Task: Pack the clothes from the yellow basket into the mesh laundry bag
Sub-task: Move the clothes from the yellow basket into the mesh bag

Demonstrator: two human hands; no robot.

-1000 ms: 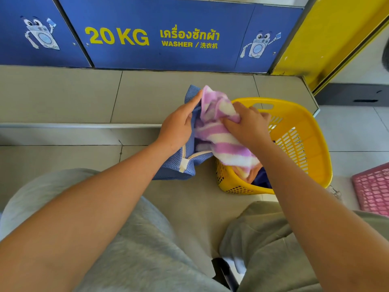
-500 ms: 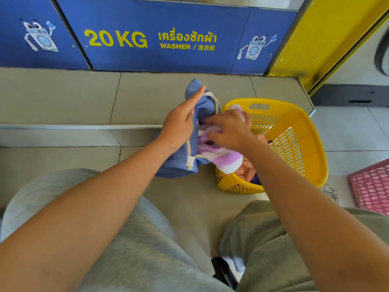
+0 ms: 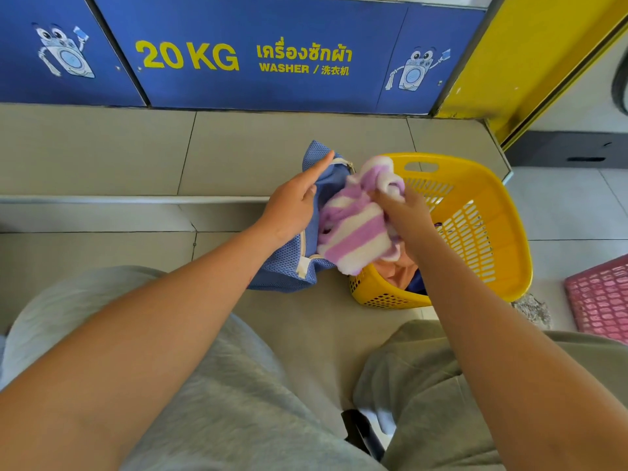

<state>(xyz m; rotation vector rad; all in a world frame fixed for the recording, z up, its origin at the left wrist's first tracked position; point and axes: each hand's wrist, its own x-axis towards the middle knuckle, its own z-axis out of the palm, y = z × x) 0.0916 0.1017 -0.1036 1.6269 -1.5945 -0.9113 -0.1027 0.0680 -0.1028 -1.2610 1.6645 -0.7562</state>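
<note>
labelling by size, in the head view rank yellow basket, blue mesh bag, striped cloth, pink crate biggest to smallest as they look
1. yellow basket
2-3. striped cloth and blue mesh bag: look alike, bag partly covered by the cloth, so unranked
4. pink crate, cut off by the frame edge

Single head cam, wide-angle, pitched forward and down, close in. Right hand (image 3: 407,215) gripping cloth (image 3: 356,232) mid-frame; washer panel (image 3: 255,59) beyond the grip, knees (image 3: 238,402) nearer.

Arms reach forward; left hand (image 3: 293,209) grips mesh bag (image 3: 289,270), forefinger straight; right hand (image 3: 406,214) curls fingers round striped cloth (image 3: 353,232)
</note>
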